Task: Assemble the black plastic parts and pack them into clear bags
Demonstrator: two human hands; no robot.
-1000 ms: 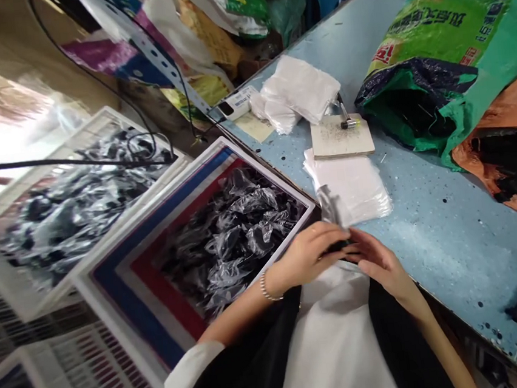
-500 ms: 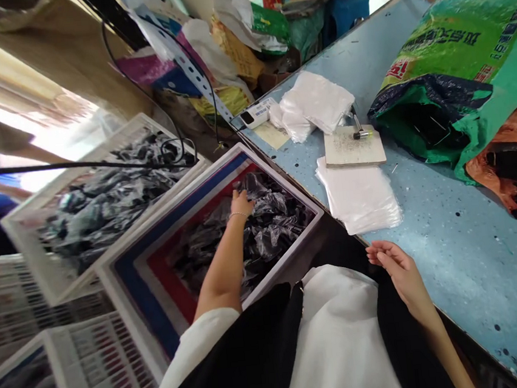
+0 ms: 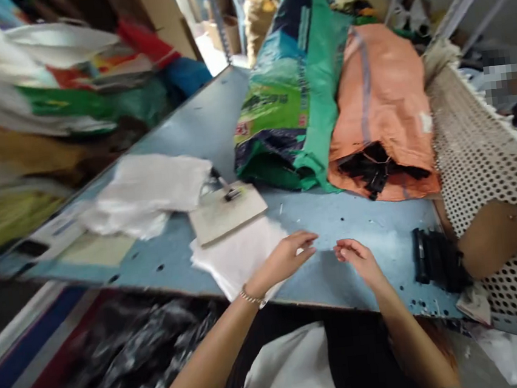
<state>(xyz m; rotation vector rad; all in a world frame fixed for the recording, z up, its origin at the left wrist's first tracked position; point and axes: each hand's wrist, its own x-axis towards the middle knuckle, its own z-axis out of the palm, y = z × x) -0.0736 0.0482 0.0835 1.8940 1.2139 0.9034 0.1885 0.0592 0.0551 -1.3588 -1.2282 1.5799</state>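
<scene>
My left hand (image 3: 286, 256) hovers over the right end of a stack of clear plastic bags (image 3: 232, 254) on the blue table (image 3: 362, 226), fingers stretched out and holding nothing. My right hand (image 3: 355, 258) is just to its right above bare table, fingers loosely curled and apart, also with nothing in it. A small board (image 3: 217, 217) with a little metal tool (image 3: 231, 192) on it lies just behind the bag stack. Black plastic parts (image 3: 433, 256) lie to the right of my right hand.
A green woven sack (image 3: 296, 111) and an orange sack (image 3: 382, 109) with black parts spilling out lie at the back. A heap of white bags (image 3: 148, 189) sits left of the board. A perforated white panel (image 3: 479, 160) stands right. A crate of bagged black parts (image 3: 132, 358) is lower left.
My left hand has left the crate of bagged parts and come up over the bag stack on the table. The view has swung right. My right hand moved slightly onto the table.
</scene>
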